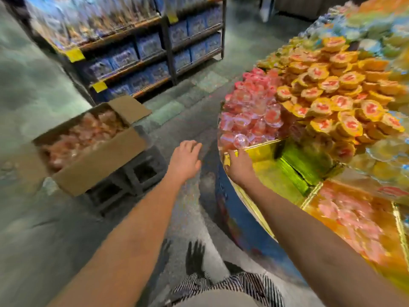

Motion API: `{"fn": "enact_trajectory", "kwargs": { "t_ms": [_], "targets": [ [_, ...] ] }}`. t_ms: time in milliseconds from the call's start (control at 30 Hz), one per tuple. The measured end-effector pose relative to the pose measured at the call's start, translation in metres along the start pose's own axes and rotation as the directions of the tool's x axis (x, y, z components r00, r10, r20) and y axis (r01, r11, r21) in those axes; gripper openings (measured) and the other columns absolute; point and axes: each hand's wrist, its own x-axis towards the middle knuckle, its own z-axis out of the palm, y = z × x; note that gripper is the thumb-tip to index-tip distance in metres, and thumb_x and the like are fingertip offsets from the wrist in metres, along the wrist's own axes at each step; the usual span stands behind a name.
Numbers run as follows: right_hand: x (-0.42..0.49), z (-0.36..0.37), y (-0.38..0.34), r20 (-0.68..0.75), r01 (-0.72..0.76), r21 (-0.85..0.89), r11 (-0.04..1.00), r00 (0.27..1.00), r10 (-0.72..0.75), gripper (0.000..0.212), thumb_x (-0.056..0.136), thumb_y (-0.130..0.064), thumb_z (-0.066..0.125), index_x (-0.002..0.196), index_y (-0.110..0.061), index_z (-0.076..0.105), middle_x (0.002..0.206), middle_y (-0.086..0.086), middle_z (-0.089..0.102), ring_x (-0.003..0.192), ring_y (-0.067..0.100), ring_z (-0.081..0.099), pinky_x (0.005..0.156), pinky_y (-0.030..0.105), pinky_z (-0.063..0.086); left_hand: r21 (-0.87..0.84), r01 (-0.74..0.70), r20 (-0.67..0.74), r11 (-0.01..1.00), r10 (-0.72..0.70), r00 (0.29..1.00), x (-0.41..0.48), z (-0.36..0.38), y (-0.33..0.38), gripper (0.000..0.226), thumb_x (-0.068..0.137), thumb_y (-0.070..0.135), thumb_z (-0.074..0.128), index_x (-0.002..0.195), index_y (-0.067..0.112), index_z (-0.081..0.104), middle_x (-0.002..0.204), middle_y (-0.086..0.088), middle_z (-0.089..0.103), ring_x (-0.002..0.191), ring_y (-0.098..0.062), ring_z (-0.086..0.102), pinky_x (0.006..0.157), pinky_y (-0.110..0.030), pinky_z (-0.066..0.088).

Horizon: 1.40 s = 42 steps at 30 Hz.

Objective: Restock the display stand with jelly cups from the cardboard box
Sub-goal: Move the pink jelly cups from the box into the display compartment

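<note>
Restocking is mid-cycle: the open brown cardboard box (104,165), propped on a dark plastic crate (141,171) on the floor, holds a heap of pink jelly cups (84,134). The round, gold-lined display stand (285,173) stands well apart to its right.

The left hand (186,160) hangs palm down over the floor between the two, with fingers loosely spread and nothing in it. The right hand (238,167) lies at the stand's gold rim, just beside the clear pink cups already stacked there (247,116). Blur hides whether its fingers pinch a cup or only press the edge.

I judge that the next load should go into the bare gold compartment, set down low and gently. The pink heap above the rim looks loose, so a knock could spill cups to the floor.

The orange-lidded cups (332,91) carry red marks, and the shelves behind have yellow tags (75,54). None of it can be read.
</note>
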Motion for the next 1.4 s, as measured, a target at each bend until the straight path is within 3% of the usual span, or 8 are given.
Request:
{"fn": "enact_trajectory", "kwargs": {
  "t_ms": [333, 500, 600, 733, 933, 1067, 1233, 1400],
  "targets": [
    [0.072, 0.046, -0.185, 0.179, 0.317, -0.019, 0.948, 0.934, -0.309, 0.06, 0.097, -0.029, 0.053, 0.148, -0.011, 0.026, 0.153, 0.022, 0.021, 0.141, 0.039, 0.021, 0.112, 0.049, 0.025, -0.035, 0.411, -0.001, 0.911, -0.412, 0.911, -0.079, -0.001, -0.175, 0.062, 0.099, 0.034, 0.047, 0.153, 0.018, 0.022, 0.154, -0.01, 0.025, 0.141, -0.029, 0.02, 0.112, -0.042, 0.027],
    [0.131, 0.068, -0.268, 0.222, 0.439, -0.007, 0.898, 0.877, -0.427, 0.061, 0.098, -0.021, 0.05, 0.151, -0.012, 0.021, 0.153, 0.023, 0.022, 0.142, 0.038, 0.019, 0.113, 0.05, 0.026, -0.055, 0.569, 0.003, 0.821, -0.569, 0.822, -0.091, 0.0, -0.255, 0.065, 0.097, 0.033, 0.049, 0.153, 0.02, 0.019, 0.155, -0.01, 0.024, 0.142, -0.029, 0.02, 0.113, -0.043, 0.027],
    [0.175, 0.08, -0.317, 0.249, 0.468, 0.021, 0.884, 0.853, -0.458, 0.061, 0.1, -0.031, 0.046, 0.152, -0.014, 0.019, 0.152, 0.02, 0.023, 0.14, 0.038, 0.023, 0.112, 0.049, 0.027, -0.048, 0.642, 0.009, 0.766, -0.642, 0.767, -0.079, -0.004, -0.306, 0.066, 0.097, 0.033, 0.049, 0.154, 0.021, 0.017, 0.153, -0.011, 0.026, 0.141, -0.031, 0.022, 0.112, -0.044, 0.029],
    [0.238, 0.094, -0.375, 0.308, 0.521, 0.031, 0.853, 0.807, -0.504, 0.063, 0.1, -0.032, 0.044, 0.153, -0.013, 0.016, 0.154, 0.023, 0.021, 0.141, 0.039, 0.022, 0.112, 0.049, 0.027, -0.041, 0.696, 0.033, 0.717, -0.695, 0.718, -0.051, -0.015, -0.372, 0.068, 0.097, 0.031, 0.051, 0.154, 0.02, 0.014, 0.152, -0.013, 0.025, 0.14, -0.035, 0.021, 0.111, -0.046, 0.031],
    [0.328, 0.103, -0.429, 0.337, 0.533, 0.044, 0.845, 0.788, -0.515, 0.061, 0.101, -0.031, 0.049, 0.152, -0.015, 0.02, 0.154, 0.02, 0.022, 0.14, 0.039, 0.024, 0.111, 0.049, 0.03, -0.097, 0.766, 0.09, 0.635, -0.761, 0.642, 0.0, -0.018, -0.449, 0.066, 0.097, 0.024, 0.051, 0.153, 0.02, 0.018, 0.156, -0.011, 0.02, 0.144, -0.034, 0.015, 0.117, -0.047, 0.021],
    [0.37, 0.121, -0.447, 0.366, 0.495, 0.055, 0.867, 0.798, -0.479, 0.055, 0.099, -0.025, 0.05, 0.148, -0.017, 0.026, 0.148, 0.019, 0.031, 0.135, 0.039, 0.03, 0.107, 0.049, 0.033, -0.103, 0.799, 0.17, 0.592, -0.781, 0.601, 0.026, 0.0, -0.484, 0.067, 0.097, 0.028, 0.05, 0.154, 0.022, 0.016, 0.156, -0.011, 0.021, 0.145, -0.033, 0.015, 0.115, -0.049, 0.018],
    [0.413, 0.148, -0.455, 0.414, 0.451, 0.019, 0.892, 0.809, -0.418, 0.057, 0.098, -0.032, 0.048, 0.148, -0.015, 0.028, 0.146, 0.018, 0.034, 0.133, 0.038, 0.033, 0.109, 0.047, 0.031, -0.138, 0.804, 0.245, 0.578, -0.767, 0.594, 0.049, 0.033, -0.526, 0.064, 0.096, 0.028, 0.05, 0.153, 0.021, 0.021, 0.155, -0.011, 0.023, 0.143, -0.033, 0.021, 0.109, -0.047, 0.033],
    [0.451, 0.183, -0.463, 0.483, 0.407, -0.019, 0.913, 0.804, -0.348, 0.057, 0.097, -0.029, 0.05, 0.148, -0.015, 0.03, 0.146, 0.018, 0.035, 0.135, 0.037, 0.032, 0.111, 0.046, 0.031, -0.159, 0.83, 0.378, 0.535, -0.743, 0.552, 0.076, 0.072, -0.576, 0.069, 0.098, 0.035, 0.049, 0.154, 0.022, 0.013, 0.158, -0.013, 0.016, 0.146, -0.035, 0.013, 0.113, -0.05, 0.028]
  ]
}}
